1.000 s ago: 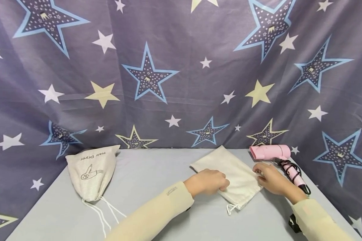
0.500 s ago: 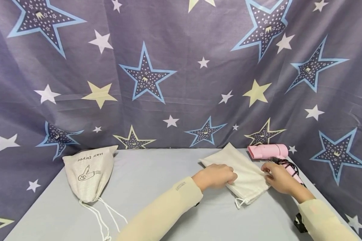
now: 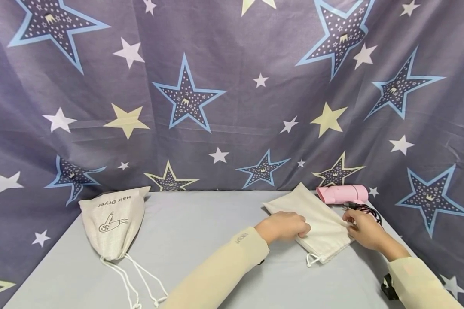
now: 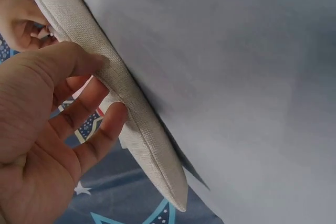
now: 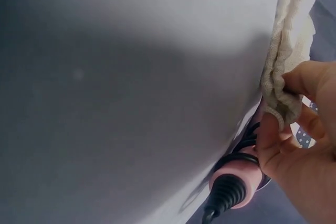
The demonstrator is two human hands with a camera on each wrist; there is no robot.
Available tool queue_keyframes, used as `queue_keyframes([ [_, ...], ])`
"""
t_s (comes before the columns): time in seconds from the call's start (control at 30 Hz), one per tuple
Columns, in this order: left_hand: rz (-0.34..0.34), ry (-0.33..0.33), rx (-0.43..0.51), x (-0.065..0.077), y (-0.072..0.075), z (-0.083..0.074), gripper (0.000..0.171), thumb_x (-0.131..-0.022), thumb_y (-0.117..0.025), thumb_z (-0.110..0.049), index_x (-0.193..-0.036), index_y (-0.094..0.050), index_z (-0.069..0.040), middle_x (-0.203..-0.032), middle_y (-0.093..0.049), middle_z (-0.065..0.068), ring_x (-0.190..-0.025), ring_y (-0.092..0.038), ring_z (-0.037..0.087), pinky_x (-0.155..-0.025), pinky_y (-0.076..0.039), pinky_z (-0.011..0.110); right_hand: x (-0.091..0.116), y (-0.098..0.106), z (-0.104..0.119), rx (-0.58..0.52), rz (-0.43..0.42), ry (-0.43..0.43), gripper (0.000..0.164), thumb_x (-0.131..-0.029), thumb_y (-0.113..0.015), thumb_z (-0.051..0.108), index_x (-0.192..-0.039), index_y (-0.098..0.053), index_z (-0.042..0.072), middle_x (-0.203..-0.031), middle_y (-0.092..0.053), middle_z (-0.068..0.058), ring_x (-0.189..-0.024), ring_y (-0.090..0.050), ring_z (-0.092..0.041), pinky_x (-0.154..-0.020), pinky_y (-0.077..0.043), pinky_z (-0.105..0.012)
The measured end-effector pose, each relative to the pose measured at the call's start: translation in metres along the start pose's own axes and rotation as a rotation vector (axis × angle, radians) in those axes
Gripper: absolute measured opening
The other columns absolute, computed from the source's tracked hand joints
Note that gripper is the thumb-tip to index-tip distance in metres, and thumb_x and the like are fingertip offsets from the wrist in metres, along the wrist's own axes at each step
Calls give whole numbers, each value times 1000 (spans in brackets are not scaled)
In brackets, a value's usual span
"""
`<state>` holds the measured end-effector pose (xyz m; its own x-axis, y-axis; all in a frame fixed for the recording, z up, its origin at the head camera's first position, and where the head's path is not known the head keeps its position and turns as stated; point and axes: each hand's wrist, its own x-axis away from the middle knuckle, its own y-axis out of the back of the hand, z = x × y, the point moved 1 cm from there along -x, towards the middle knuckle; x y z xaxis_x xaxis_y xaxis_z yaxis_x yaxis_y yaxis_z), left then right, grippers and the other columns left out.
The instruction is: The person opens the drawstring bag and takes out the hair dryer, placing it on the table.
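Note:
A plain cream drawstring bag (image 3: 322, 227) lies flat and slanted on the right half of the table. My left hand (image 3: 286, 226) pinches its near left edge; in the left wrist view the thumb (image 4: 79, 61) is on top and curled fingers are against the side. My right hand (image 3: 367, 231) pinches the right corner of the gathered mouth (image 5: 281, 72) between thumb and fingers. A loop of white cord (image 3: 313, 259) sticks out at the bag's near corner. Just beyond my right hand lies a pink hair dryer (image 3: 342, 194), its handle (image 5: 239, 177) wound with black cord and partly hidden.
A second drawstring bag (image 3: 114, 219), printed "Hair Dryer" with a dryer drawing, stands apart at the left, its white strings (image 3: 127, 279) trailing toward me. Behind the grey table (image 3: 201, 240) hangs a star-patterned curtain (image 3: 232, 141).
Both hands have shifted the plain bag to the right, closer to the hair dryer. My right hand now covers more of the dryer's handle. The printed bag stays in place.

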<state>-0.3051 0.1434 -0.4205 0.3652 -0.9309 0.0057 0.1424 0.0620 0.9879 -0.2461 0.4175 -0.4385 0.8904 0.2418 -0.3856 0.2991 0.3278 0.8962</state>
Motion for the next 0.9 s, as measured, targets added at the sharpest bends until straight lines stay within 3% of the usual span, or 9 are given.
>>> queue_keyframes([
  [0.2,24,21,7,-3,-1,-3,20,-99,-63,-14,-84,-55,-25,-87,-53,-12,-76,-49,7,-64,-41,23,-1,1,-1,23,14,18,25,-74,-71,-6,-93,-62,8,-78,-55,3,-72,-50,-14,-65,-43,-37],
  [0.43,98,26,25,-2,1,-7,19,-103,-60,-18,-86,-54,-25,-88,-53,-12,-79,-49,6,-69,-41,21,-1,-1,2,62,39,16,39,-74,-72,-6,-109,-62,7,-82,-56,-5,-76,-53,-20,-66,-44,-42],
  [0.57,114,43,51,0,3,-8,18,-104,-58,-24,-87,-56,-24,-88,-54,-12,-80,-49,6,-71,-42,21,-1,-2,2,79,12,70,38,-69,-73,-6,-103,-65,9,-82,-56,-3,-75,-50,-17,-64,-42,-39],
  [0.7,121,43,60,1,3,-9,17,-104,-57,-24,-87,-56,-24,-86,-53,-11,-80,-49,6,-70,-41,22,1,-4,3,94,14,105,34,-69,-72,-5,-100,-66,7,-88,-63,-8,-77,-57,-22,-66,-47,-43],
  [0.9,126,60,84,2,2,-7,17,-99,-64,-13,-88,-58,-25,-90,-55,-11,-84,-50,5,-75,-43,21,-1,-3,4,79,60,60,33,-70,-73,-4,-100,-66,6,-88,-63,-8,-79,-58,-23,-69,-47,-45],
])
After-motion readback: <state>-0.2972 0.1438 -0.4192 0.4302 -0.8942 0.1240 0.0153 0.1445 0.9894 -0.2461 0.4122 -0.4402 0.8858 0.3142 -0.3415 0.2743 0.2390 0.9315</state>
